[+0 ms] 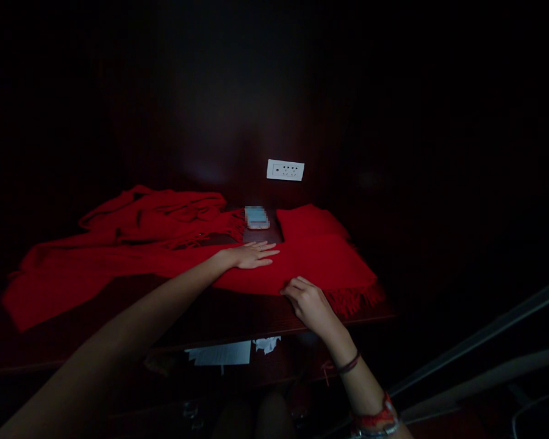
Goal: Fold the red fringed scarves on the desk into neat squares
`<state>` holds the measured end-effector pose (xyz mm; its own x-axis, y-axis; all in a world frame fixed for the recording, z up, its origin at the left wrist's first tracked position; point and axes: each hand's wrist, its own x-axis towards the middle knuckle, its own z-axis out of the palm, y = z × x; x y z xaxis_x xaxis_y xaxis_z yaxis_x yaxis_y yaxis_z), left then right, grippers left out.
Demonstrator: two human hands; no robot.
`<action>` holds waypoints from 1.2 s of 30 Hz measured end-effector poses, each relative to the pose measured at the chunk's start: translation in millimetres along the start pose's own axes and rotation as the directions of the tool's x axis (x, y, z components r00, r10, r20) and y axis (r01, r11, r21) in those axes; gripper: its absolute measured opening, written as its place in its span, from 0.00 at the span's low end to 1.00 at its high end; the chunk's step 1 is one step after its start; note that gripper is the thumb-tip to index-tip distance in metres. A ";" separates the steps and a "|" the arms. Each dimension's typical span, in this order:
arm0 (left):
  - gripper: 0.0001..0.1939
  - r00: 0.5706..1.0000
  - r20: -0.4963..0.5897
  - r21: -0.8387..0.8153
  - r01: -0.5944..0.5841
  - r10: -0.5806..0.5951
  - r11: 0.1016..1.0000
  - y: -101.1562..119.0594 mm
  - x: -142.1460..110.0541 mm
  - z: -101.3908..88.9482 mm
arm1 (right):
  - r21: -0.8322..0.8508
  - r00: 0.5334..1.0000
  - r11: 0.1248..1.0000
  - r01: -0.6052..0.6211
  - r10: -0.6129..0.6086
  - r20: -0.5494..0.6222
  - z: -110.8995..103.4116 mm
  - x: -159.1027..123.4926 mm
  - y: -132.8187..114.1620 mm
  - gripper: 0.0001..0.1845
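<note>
A long red fringed scarf (329,259) stretches across a dark wooden desk (183,314). Its right part lies flat, with fringe hanging toward the front edge, while the left part is loose and bunched in folds. My left hand (252,255) rests palm down on the cloth near the middle, fingers stretched out. At the scarf's near edge, my right hand (307,300) has its fingers curled in and pinched on the fabric; the fingertips are partly hidden.
Behind the scarf lies a phone-like object (257,217), its face blurred. A white power socket (285,170) is set in the dark wall. Papers (222,353) and a crumpled white tissue (266,345) sit below the desktop. The surroundings are very dark.
</note>
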<state>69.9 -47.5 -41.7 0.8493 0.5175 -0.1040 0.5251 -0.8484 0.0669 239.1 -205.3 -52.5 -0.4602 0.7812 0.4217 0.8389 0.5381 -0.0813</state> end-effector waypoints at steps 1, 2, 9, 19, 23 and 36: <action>0.25 0.999 0.004 0.014 0.052 -0.052 0.999 -8.5 -0.8 -1.6 | -0.006 1.000 1.000 0.000 0.000 0.001 -0.4 -0.1 -0.2 0.12; 0.25 0.995 -0.006 0.038 0.097 -0.097 0.995 -15.4 -2.5 -3.7 | -0.011 1.000 1.000 0.001 -0.001 0.002 -0.8 -0.1 -0.5 0.12; 0.20 0.938 -0.346 0.145 0.071 -0.016 0.987 -19.3 -48.4 -8.5 | -0.008 1.000 1.000 0.002 -0.002 0.007 -2.3 0.1 -1.6 0.11; 0.23 0.987 -0.150 -0.039 0.056 -0.062 0.998 -23.5 -85.7 12.0 | -0.011 1.000 1.000 -0.022 0.022 -0.008 -2.5 0.3 -2.4 0.09; 0.21 0.958 -0.286 0.020 0.005 0.001 1.000 -7.4 -91.8 2.0 | 0.054 0.998 0.998 -0.042 0.044 -0.045 1.3 0.0 1.5 0.13; 0.16 0.946 -0.307 0.159 -0.054 0.101 0.986 21.1 -93.1 -4.0 | 0.183 0.936 0.967 -0.179 0.225 -0.271 4.2 21.6 13.2 0.10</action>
<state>2.1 -113.1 -26.6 0.8732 0.4382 0.2133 0.4636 -0.8818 -0.0863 239.0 -180.0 -48.2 -0.1635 0.7666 0.6209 0.8401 0.4382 -0.3198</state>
